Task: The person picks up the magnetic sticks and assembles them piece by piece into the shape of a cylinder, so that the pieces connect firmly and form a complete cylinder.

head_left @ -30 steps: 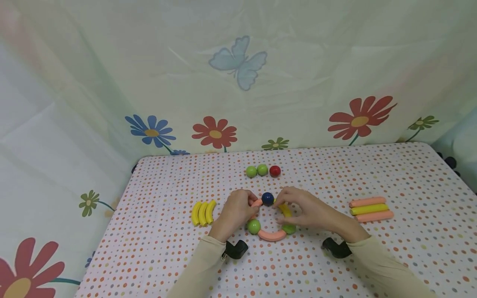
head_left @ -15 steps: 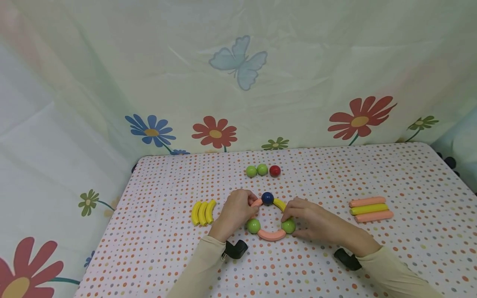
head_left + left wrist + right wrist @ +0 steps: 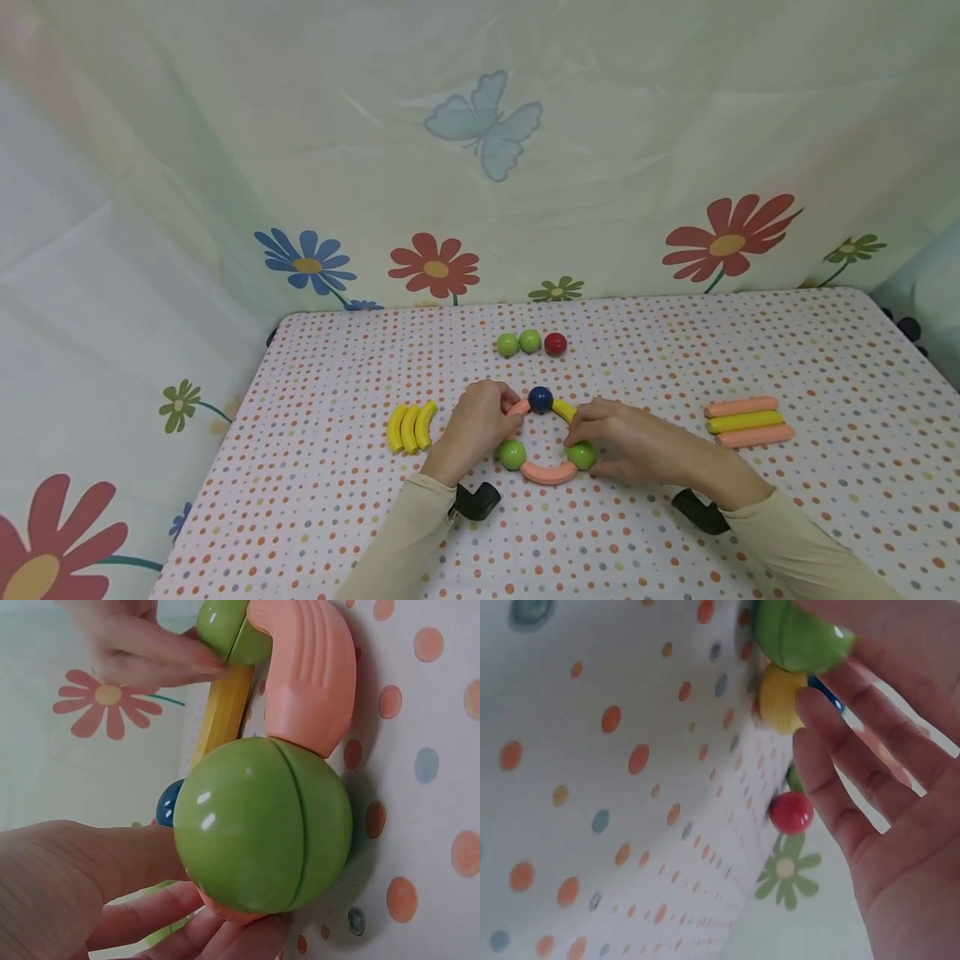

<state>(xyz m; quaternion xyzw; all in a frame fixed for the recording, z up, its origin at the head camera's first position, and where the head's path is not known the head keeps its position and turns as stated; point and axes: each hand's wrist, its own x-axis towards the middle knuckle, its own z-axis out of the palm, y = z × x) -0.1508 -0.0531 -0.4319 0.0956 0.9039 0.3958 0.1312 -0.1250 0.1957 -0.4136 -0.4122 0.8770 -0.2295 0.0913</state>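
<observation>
A pale fabric backdrop printed with flowers hangs along the far edge of a tabletop covered in white, colour-dotted cloth. Well in from the tabletop's left and right edges lies a ring of six glossy pieces: a dark-blue ball nearest the far edge, a yellow curved rod and a green right-hand ball, a salmon curved near rod, a green left-hand ball and a salmon curved left rod. The left hand pinches that last rod; the right hand holds the green right-hand ball narrowly between thumb and fingers. Toward the right edge lie three straight salmon and yellow rods, side by side; toward the left edge, three loose yellow arcs. Near the far edge sit two small green balls and a glossy red ball.
</observation>
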